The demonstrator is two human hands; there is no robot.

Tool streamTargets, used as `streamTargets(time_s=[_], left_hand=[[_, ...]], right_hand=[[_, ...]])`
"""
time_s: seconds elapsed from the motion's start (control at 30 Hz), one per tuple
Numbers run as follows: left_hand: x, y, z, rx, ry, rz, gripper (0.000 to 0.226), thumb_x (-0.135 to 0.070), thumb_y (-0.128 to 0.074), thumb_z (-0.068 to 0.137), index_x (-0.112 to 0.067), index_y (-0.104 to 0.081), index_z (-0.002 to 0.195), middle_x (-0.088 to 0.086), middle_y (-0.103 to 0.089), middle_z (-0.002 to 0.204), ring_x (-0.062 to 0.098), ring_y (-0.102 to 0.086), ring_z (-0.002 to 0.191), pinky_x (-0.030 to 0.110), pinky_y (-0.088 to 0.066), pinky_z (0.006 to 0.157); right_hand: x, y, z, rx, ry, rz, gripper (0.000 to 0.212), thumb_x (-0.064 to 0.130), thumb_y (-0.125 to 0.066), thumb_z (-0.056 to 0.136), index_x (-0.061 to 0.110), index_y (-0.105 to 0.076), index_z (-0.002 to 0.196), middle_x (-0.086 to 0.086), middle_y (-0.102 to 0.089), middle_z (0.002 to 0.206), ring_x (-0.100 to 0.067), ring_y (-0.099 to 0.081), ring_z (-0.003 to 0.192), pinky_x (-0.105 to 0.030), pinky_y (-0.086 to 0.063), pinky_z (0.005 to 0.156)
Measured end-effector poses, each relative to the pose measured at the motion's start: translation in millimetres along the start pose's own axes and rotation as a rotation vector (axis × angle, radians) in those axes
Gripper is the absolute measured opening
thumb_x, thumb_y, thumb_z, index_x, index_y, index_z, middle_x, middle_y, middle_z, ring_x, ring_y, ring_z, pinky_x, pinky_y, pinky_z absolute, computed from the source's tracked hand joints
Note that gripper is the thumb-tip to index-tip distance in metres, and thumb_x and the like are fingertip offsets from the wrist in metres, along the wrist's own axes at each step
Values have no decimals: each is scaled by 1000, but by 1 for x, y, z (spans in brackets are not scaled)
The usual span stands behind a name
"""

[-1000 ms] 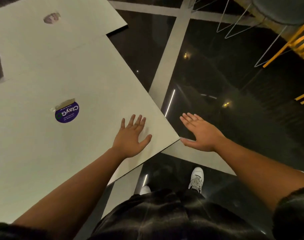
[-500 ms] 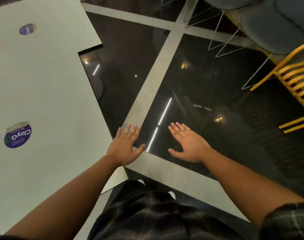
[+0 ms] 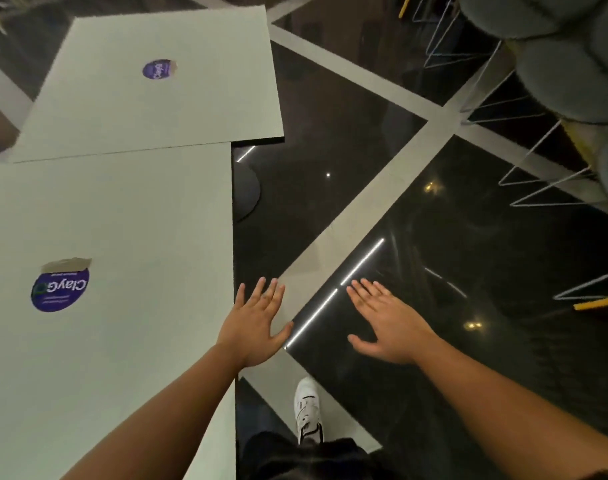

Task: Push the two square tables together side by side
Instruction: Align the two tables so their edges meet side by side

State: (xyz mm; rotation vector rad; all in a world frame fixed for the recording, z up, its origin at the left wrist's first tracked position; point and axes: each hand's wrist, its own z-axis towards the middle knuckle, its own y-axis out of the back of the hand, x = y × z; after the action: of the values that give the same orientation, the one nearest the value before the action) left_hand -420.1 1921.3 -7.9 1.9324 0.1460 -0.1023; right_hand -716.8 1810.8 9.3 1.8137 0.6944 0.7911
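Two pale square tables stand edge to edge on the left. The near table (image 3: 129, 237) carries a purple round sticker (image 3: 60, 289). The far table (image 3: 164, 105) has a smaller purple sticker (image 3: 159, 69); it sits askew, its right corner jutting past the near table's right edge. Only a thin seam separates them. My left hand (image 3: 256, 323) hovers flat, fingers spread, just off the near table's right edge, holding nothing. My right hand (image 3: 385, 323) is out over the dark floor, also spread and holding nothing.
A dark round table base (image 3: 247, 192) shows under the near table's right edge. Grey cushioned chairs with white wire legs (image 3: 555, 64) stand at the upper right, with a yellow chair part (image 3: 597, 303) at the right. My white shoe (image 3: 307, 407) is on the glossy black floor.
My left hand has come off the near table's top and now hangs beside its right edge. The view has swung, so the tables now appear squarer and farther left.
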Motion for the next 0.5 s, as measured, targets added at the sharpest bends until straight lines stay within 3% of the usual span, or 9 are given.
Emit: streamTargets(time_s=[0.27,0.5], left_hand=[[8,26,16,-31,236,-44,84,-74,-7,98,-26,3,166,-4,4,173,20,15,158,54,7,128],[-11,44,36,-93,520,-56,88,-74,-5,96,-22,0,167,0,-1,174,22,11,159,55,7,128]], right_hand=[[-53,38,85,50,196,-38,94,76,-25,95,22,10,163,-3,6,173,-16,12,158,-36,8,127],[-118,93,147,27,445,-93,90,72,-28,96,21,5,163,1,6,171,-14,9,158,-30,14,122]])
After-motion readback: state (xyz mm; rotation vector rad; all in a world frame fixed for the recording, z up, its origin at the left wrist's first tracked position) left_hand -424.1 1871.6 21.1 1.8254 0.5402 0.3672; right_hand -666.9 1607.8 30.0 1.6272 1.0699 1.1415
